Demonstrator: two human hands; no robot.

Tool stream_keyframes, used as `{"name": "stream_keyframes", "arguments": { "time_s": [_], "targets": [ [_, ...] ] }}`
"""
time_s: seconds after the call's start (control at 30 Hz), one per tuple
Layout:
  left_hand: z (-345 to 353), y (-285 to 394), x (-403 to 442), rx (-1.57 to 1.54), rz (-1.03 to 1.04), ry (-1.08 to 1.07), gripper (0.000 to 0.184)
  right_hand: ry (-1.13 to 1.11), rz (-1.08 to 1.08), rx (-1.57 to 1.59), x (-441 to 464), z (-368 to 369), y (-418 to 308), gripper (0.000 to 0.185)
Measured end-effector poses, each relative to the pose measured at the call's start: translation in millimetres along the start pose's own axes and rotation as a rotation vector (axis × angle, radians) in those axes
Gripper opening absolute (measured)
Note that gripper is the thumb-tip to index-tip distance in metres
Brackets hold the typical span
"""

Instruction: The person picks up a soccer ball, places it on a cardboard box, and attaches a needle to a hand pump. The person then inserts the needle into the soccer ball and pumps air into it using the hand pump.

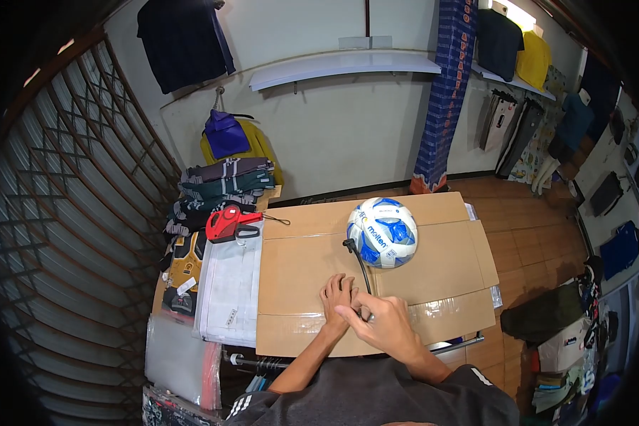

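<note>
A white and blue molten football [383, 233] rests on a flattened cardboard sheet [302, 245]. Beside its left side is a thin black hose [363, 271] with a thicker, angled end, running down to my hands. My right hand [389, 323] is closed around the hose's lower end, its thumb pointing left; the gripped part is mostly hidden. Against it, my left hand [338, 299] lies on the cardboard with fingers apart and slightly bent. Part of the left hand is covered by the right one, and nothing shows in its fingers.
Left of the cardboard lie a red tape dispenser [226, 224], white packs [227, 284] and folded clothes [227, 177]. Clear plastic bags [181, 355] are at lower left. A metal rail [458, 345] runs under the near edge. A folding metal gate [85, 184] stands left.
</note>
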State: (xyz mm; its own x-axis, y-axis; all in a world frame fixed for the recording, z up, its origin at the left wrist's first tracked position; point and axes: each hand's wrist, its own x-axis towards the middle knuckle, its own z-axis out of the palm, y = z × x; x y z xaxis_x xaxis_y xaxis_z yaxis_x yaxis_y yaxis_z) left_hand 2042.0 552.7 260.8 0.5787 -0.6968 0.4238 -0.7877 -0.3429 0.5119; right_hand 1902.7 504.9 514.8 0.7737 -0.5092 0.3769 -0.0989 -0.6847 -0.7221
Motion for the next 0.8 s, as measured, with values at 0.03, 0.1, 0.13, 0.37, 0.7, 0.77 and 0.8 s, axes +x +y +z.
{"name": "stream_keyframes", "arguments": {
  "time_s": [0.03,0.1,0.13,0.37,0.7,0.77,0.8],
  "targets": [
    [1,1,0,0.011,-0.004,0.001,0.040,0.003,-0.008,0.011,0,-7,-6,0.035],
    [1,2,-1,0.009,-0.007,-0.002,0.041,0.023,-0.013,-0.013,1,3,2,0.034],
    [0,1,-1,-0.003,-0.004,-0.003,0.041,0.036,-0.018,-0.026,3,10,9,0.033],
    [0,-2,-2,-0.063,0.018,0.034,0.042,0.034,-0.004,-0.162,3,56,57,0.030],
    [-7,8,-1,-0.044,0.010,-0.029,0.057,-0.026,-0.026,-0.010,4,-3,-1,0.031],
    [-7,10,0,-0.028,0.013,-0.011,0.057,-0.032,-0.015,-0.013,6,-15,-12,0.033],
    [-8,10,-1,-0.033,0.024,-0.007,0.056,-0.048,0.005,-0.026,7,-16,-13,0.035]
  ]
}}
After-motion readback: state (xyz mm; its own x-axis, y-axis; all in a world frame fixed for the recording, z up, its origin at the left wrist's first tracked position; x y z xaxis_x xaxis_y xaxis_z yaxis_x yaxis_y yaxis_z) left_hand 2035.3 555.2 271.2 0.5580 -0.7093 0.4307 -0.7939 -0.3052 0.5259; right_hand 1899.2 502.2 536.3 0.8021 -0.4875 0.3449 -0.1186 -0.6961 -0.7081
